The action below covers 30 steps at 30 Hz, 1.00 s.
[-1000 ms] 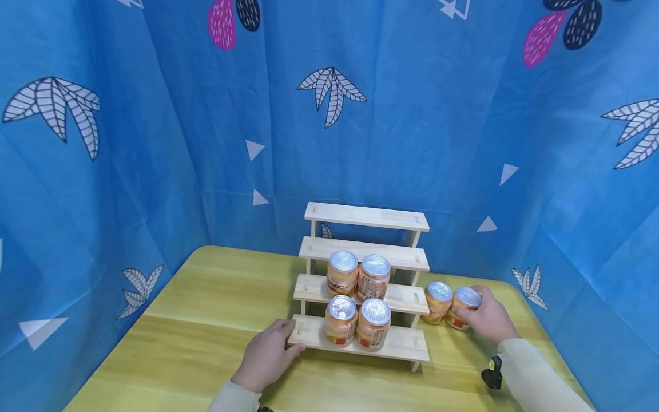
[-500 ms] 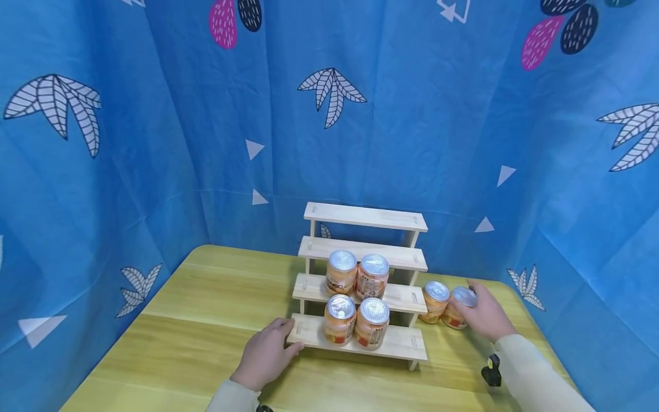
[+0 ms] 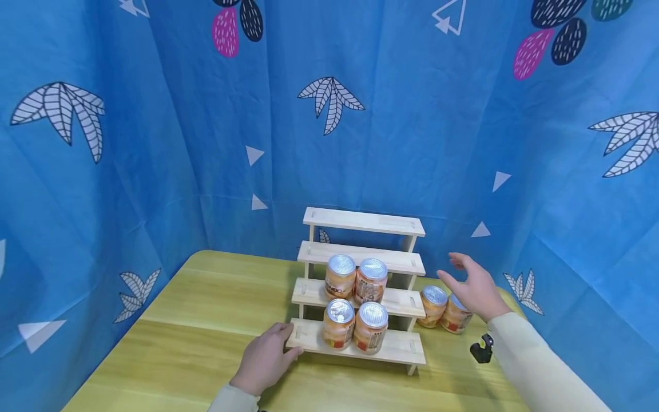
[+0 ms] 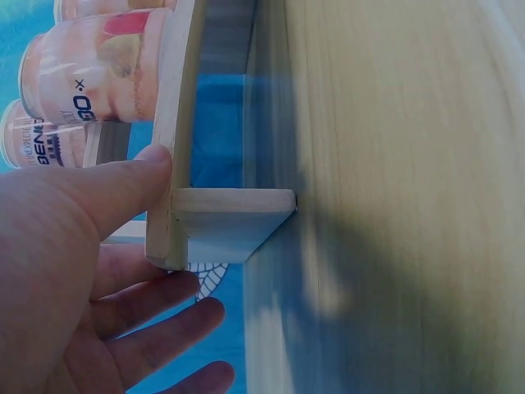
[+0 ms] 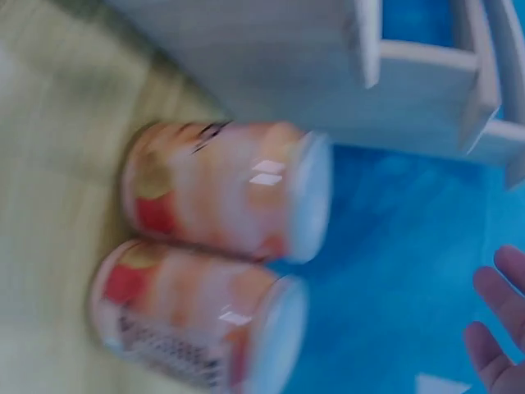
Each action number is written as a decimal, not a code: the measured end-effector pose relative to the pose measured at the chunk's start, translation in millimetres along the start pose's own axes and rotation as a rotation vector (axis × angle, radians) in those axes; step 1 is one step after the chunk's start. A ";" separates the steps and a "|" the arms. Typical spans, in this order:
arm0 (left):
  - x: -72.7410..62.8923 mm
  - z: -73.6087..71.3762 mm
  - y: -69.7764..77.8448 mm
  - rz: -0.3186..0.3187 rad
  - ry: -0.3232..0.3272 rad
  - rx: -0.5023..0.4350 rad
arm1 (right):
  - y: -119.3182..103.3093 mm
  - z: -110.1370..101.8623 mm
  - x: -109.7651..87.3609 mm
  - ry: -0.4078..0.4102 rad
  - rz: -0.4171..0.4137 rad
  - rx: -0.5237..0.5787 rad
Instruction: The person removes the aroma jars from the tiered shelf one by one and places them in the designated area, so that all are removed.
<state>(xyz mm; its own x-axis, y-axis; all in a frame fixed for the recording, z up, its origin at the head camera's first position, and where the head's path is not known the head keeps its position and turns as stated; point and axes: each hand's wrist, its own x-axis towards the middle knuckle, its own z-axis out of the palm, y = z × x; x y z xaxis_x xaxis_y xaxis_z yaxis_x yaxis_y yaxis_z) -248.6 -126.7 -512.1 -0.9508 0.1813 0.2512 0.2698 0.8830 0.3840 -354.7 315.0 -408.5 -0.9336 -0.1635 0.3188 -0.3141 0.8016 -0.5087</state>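
While I watched from my distant station through the head camera, the left hand (image 3: pixel 265 359) held the left end of the wooden rack's (image 3: pixel 362 221) lowest shelf. My left wrist view had the thumb and index finger clamped on that board end, the other fingers spread loosely beside it. The rack stood on the yellow wood-grain table (image 3: pixel 206 320), four steps high, with the blue curtain (image 3: pixel 329 171) behind.

On the shelves I counted four upright cans with silvery lids. Lowest step: the front left can (image 3: pixel 338 326), and just to its right the front right can (image 3: pixel 370 331). Second step: the back left can (image 3: pixel 340 280) beside the back right can (image 3: pixel 369 286). The upper two steps bore nothing.

Right of the rack, two more stood upright on the table, side by side: the inner can (image 3: pixel 432 309) near the rack, the outer can (image 3: pixel 455 317) next to it. Above these I saw the right hand (image 3: pixel 476 290) raised, thumb and fingers apart, holding nothing. My right wrist view was blurred, its fingertips clear of both cans.
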 end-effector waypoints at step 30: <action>-1.8 -2.5 1.5 -0.016 -0.011 -0.040 | -90.1 39.2 19.4 -0.203 -0.228 0.127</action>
<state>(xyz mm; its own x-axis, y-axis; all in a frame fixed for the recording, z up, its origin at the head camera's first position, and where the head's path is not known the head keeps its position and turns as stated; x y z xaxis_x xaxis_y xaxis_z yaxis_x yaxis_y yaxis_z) -246.1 -126.8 -509.8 -0.9565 0.1724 0.2353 0.2605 0.8677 0.4233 -351.2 217.1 -387.8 -0.8483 -0.4515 0.2768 -0.5258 0.6553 -0.5424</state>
